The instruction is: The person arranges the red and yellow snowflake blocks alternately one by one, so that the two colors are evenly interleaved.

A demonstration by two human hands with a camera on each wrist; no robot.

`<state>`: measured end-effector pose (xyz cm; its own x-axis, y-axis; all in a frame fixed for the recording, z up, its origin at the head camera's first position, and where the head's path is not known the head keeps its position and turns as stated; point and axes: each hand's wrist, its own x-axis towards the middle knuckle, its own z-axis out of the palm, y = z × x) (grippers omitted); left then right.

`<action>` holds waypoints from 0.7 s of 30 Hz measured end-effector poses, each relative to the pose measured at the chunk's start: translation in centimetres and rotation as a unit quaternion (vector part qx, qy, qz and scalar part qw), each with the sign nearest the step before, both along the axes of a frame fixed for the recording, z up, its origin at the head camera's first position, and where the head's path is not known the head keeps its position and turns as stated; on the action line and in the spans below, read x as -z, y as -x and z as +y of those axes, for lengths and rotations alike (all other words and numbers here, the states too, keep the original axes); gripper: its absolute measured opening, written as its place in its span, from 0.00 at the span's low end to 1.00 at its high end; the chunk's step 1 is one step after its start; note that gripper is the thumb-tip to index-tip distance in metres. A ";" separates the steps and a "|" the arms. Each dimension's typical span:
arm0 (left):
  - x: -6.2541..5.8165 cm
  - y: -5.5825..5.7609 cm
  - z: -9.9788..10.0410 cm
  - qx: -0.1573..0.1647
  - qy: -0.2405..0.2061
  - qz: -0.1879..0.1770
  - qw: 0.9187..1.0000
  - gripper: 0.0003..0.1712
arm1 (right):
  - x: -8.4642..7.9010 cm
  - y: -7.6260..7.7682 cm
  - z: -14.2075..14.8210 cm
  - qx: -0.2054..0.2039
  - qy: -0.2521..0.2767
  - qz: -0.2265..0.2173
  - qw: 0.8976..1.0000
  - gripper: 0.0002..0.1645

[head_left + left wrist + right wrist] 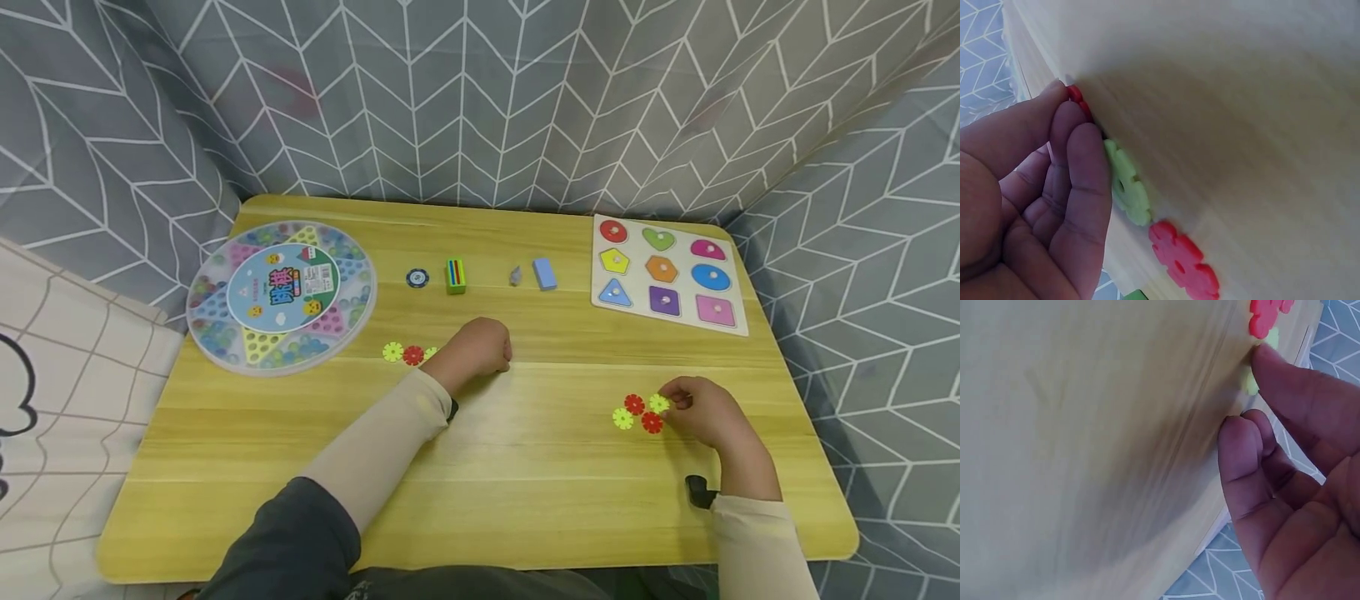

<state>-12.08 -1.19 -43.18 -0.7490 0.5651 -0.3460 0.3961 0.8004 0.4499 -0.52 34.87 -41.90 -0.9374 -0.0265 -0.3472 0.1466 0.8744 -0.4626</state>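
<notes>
Where L hand (477, 348) pinches red pc (1080, 100), it's mostly hidden.

Red flower discs (652, 423), yellow-green flower discs (622, 419), white-chevroned grey curtain (480, 108)

Curtained play nook: grey drapes (465, 100), board game (281, 287), shape puzzle (637, 258).

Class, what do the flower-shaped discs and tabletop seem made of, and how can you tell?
Flower-shaped discs: probably plastic with a smooth finish, judging by their even colour and clean notches.
Tabletop: wood or wood-look laminate, fairly smooth; grain-like streaks leave either possible.
</notes>
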 end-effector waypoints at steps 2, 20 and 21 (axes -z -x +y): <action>-0.3 -0.2 0.0 -0.004 0.003 -0.006 1.000 0.03 | 0.0 0.0 0.0 0.001 -0.002 -0.001 1.000 0.17; -0.6 -0.3 -0.6 -0.023 -0.016 0.020 0.999 0.01 | -1.0 -0.1 1.2 0.064 0.089 -0.019 0.994 0.13; -0.6 -0.3 -0.7 -0.025 -0.016 0.021 0.999 0.02 | -1.1 0.1 1.1 0.070 0.099 -0.014 0.993 0.13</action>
